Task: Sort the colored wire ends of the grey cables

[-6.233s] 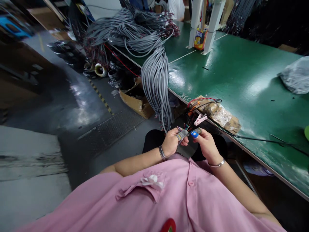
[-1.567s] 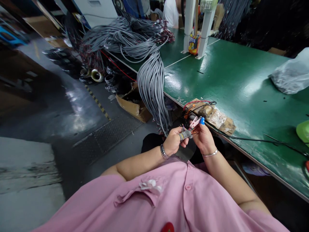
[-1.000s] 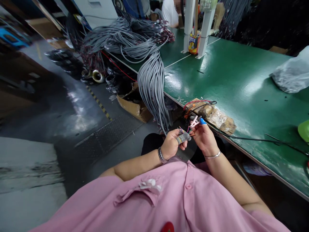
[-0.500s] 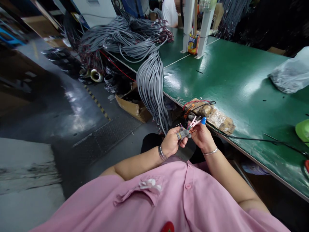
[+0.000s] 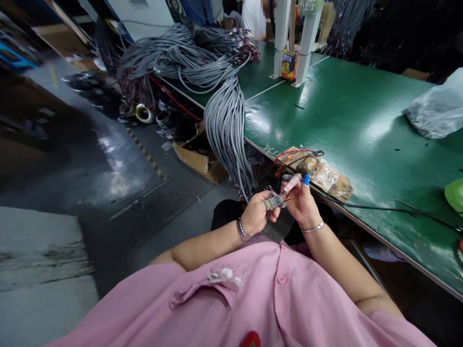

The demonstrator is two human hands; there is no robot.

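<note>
on my far left, striped tape (image 5: 146, 155) ran along the floor, and right of it sat an open cardboard box (image 5: 191, 159). above the box, a heap of grey cables (image 5: 162, 54) covered the end of the bench, and a combed-out bundle (image 5: 226, 115) drooped from it over the edge. i couldn't tell whether that bundle's lower ends had been worked.

next came the left hand (image 5: 257, 212), its fingers pinched together around a sheaf of thin coloured wires (image 5: 272, 191), a grey sleeve (image 5: 274, 201) on the thumb. the wires sat above the lap, just off the bench edge. their ends were already loose and splayed, so i judged the work to be partway along.

the pink clip (image 5: 292, 183) slanted in from the right, its lower end among the wires; what it bit on, if anything, i couldn't make out. the right hand (image 5: 303, 205) gripped it between fingers and a blue-tipped thumb. some wires stood apart from the clip, which to me looked like work left over, though i couldn't count how many.

further right, a taped wooden block (image 5: 327, 178) lay along the edge of the green bench (image 5: 343, 106), and beyond it a clear plastic bag (image 5: 437, 106) slumped.
</note>
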